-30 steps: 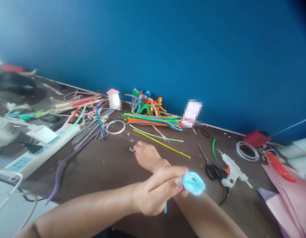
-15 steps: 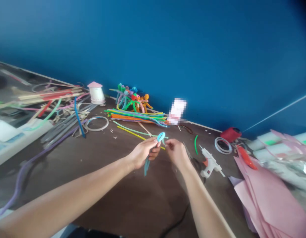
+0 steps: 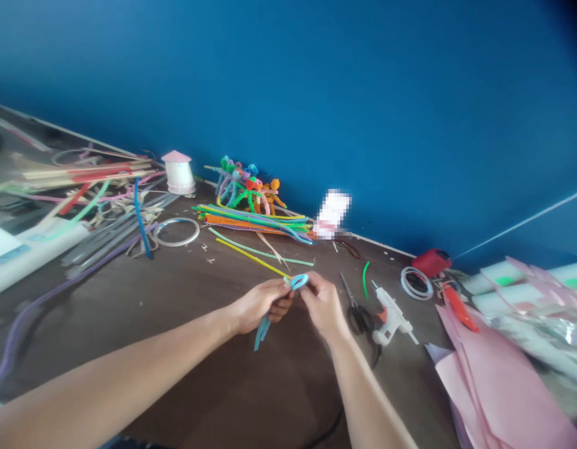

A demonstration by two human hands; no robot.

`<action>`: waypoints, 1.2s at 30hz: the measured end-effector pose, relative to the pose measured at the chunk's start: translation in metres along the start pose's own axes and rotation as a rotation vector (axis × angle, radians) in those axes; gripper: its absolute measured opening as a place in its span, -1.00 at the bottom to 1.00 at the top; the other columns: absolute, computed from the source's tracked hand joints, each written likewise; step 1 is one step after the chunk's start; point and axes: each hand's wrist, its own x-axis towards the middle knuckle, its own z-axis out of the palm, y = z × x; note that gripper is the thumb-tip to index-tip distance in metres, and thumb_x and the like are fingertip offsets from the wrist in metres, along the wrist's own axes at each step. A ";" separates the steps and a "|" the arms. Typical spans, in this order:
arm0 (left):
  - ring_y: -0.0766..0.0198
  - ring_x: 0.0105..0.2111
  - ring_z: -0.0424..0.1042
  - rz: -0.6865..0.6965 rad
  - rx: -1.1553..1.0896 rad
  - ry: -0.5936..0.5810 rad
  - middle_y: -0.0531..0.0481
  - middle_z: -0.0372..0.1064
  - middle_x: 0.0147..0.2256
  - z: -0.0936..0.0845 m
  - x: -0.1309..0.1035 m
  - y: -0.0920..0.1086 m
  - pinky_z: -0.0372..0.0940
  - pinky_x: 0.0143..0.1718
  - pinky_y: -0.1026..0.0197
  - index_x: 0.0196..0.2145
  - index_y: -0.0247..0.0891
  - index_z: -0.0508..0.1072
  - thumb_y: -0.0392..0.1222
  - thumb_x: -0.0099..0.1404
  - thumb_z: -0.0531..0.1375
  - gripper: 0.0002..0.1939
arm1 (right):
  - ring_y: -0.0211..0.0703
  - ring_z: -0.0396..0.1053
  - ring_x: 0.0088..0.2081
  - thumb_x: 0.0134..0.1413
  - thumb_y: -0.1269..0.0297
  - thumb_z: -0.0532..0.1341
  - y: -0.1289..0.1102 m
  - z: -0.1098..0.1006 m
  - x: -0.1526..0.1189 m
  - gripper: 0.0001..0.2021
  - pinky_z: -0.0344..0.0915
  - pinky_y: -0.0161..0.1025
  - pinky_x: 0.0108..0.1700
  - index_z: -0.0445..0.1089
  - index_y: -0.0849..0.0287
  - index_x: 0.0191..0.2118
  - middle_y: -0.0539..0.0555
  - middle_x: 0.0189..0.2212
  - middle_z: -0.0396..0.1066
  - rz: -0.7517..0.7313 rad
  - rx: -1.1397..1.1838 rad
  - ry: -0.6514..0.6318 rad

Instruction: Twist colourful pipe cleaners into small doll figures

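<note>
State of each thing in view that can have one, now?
Left hand: closed on blue stem
Right hand: pinched at the loop
Blue stem: looped at top, ends hanging
Scissors: lying, blades look closed
Glue gun: on its side; on or off, cannot tell
Silver coil: wound, lying flat
Yellow stem: straight
Green stem: slightly curved

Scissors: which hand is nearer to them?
Right. The right hand is just left of the scissors; the left hand is farther left, beyond the right hand.
</note>
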 end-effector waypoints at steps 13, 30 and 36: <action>0.52 -0.69 -0.01 0.311 0.034 0.140 0.22 0.01 -0.66 0.001 0.005 -0.003 -0.12 -0.66 0.44 -0.32 -0.21 0.15 -0.18 0.16 0.11 -0.83 | -0.38 0.12 -0.63 -0.12 0.32 0.17 0.006 0.013 0.000 -0.90 0.12 -0.41 -0.57 0.37 0.24 -0.44 -0.10 -0.67 0.19 0.165 0.335 0.069; 0.51 -0.69 0.10 0.316 0.017 0.190 0.19 0.12 -0.65 0.000 0.005 -0.004 -0.02 -0.67 0.45 -0.35 -0.23 0.20 -0.15 0.10 0.17 -0.79 | -0.38 0.13 -0.68 -0.13 0.24 0.19 -0.008 0.014 -0.003 -0.84 0.12 -0.44 -0.65 0.35 0.25 -0.48 -0.08 -0.72 0.22 0.196 0.081 0.118; 0.52 -0.68 0.12 0.337 0.058 0.225 0.14 0.23 -0.59 0.000 0.006 -0.004 0.02 -0.68 0.45 -0.35 -0.25 0.23 -0.18 0.08 0.20 -0.78 | -0.37 0.15 -0.67 -0.12 0.24 0.17 -0.011 0.014 -0.004 -0.83 0.13 -0.43 -0.63 0.35 0.26 -0.50 -0.04 -0.68 0.28 0.199 0.064 0.156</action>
